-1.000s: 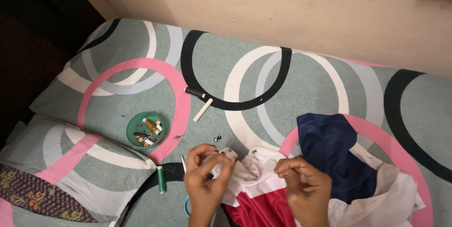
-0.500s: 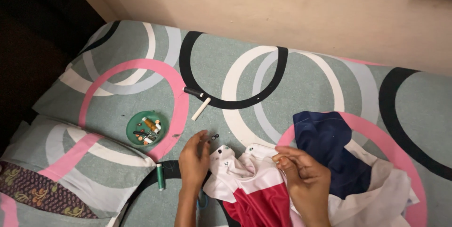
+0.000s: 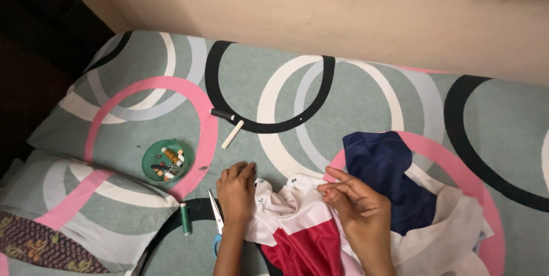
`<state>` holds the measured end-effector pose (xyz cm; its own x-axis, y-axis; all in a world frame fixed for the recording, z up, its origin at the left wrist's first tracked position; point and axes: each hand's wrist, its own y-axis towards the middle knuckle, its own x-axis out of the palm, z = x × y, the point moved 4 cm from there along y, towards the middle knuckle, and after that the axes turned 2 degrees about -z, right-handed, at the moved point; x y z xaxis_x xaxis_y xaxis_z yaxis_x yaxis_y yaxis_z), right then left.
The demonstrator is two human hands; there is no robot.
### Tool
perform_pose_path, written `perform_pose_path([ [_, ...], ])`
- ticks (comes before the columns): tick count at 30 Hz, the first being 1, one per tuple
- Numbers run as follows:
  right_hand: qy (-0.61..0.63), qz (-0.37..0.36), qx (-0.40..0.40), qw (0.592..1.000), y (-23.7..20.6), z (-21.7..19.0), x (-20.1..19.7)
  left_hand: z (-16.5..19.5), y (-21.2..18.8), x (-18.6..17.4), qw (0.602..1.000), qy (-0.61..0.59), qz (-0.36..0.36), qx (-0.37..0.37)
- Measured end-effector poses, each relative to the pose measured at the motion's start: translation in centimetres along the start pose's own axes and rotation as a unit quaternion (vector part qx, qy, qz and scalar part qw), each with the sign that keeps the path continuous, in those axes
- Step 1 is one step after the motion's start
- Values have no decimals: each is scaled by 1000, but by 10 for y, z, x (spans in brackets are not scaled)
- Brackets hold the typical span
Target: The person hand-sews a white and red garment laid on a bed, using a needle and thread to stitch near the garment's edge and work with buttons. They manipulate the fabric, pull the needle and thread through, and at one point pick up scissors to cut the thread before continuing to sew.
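Sewing work in hand, by the look of it: the left hand presses flat, fingers spread, on the left edge of the white, red and navy garment, while the right hand pinches closed on its fold, anything held too small to tell. Scissors lie just left of the garment, green thread spool and green dish of notions further left; next move likely needs steady, fine fingertip control.

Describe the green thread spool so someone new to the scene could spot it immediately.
On the patterned bedsheet, look just left of the left hand and the scissors. The green thread spool lies there alone, a slim dark-green cylinder, apart from the spools in the round green dish.
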<state>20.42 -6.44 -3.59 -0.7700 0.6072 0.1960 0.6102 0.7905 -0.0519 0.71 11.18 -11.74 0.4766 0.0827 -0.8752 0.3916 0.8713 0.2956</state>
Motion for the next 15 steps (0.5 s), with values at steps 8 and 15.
perform_pose_path([
  [8, -7, 34, 27, 999, 2, 10, -7, 7, 4, -23, 996, -75, 46, -16],
  [15, 36, 25, 5, 999, 3, 12, -7, 13, -9, -61, 888, -421, -127, -136],
])
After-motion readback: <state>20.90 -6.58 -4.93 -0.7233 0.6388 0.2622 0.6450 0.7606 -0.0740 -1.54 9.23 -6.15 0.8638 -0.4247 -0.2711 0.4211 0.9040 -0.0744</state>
